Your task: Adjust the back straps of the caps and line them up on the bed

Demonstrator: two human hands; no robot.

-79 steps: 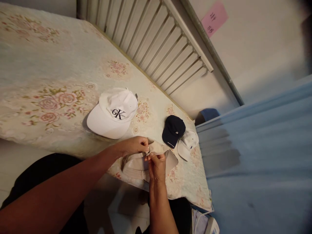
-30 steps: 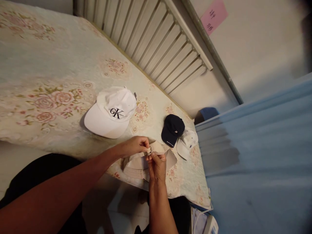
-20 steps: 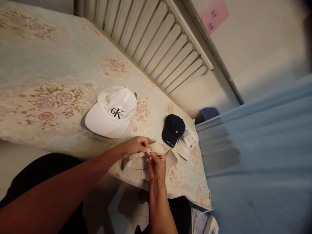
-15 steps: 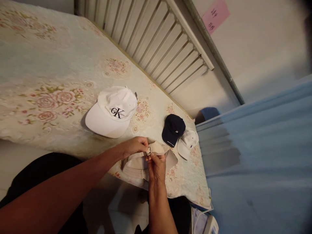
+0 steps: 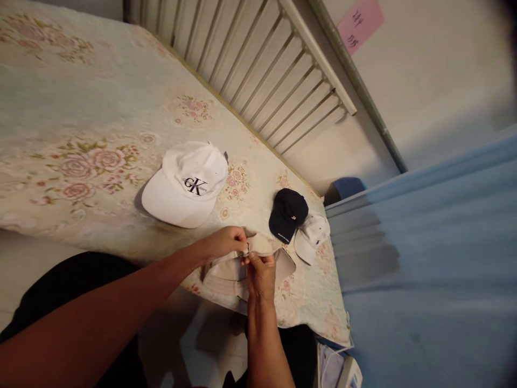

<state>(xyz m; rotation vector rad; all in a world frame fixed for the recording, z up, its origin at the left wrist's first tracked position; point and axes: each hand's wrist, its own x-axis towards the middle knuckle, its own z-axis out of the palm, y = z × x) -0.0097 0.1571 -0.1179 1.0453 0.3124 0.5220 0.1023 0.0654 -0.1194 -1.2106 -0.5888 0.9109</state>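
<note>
A beige baseball cap [image 5: 224,274] lies at the near edge of the floral-covered bed, its inside turned toward me. At its back strap, my left hand [image 5: 229,240] is closed, pinching the strap beside a small metal buckle [image 5: 249,248]. My right hand [image 5: 262,272] pinches the strap just below the buckle, thumb against fingers. The cap's brim [image 5: 286,262] sticks out to the right behind my right wrist. What lies between my fingertips is too small to make out fully.
A white cap [image 5: 189,180] with black letters lies at the left. Beyond my hands, a navy cap [image 5: 287,213] touches another white cap [image 5: 313,234]. A metal rail [image 5: 258,70] borders the bed's far side, and a blue curtain [image 5: 424,258] hangs at the right.
Both hands keep their pinch at the strap. The buckle between them has turned slightly and looks narrower; otherwise the view has shifted only a little.
</note>
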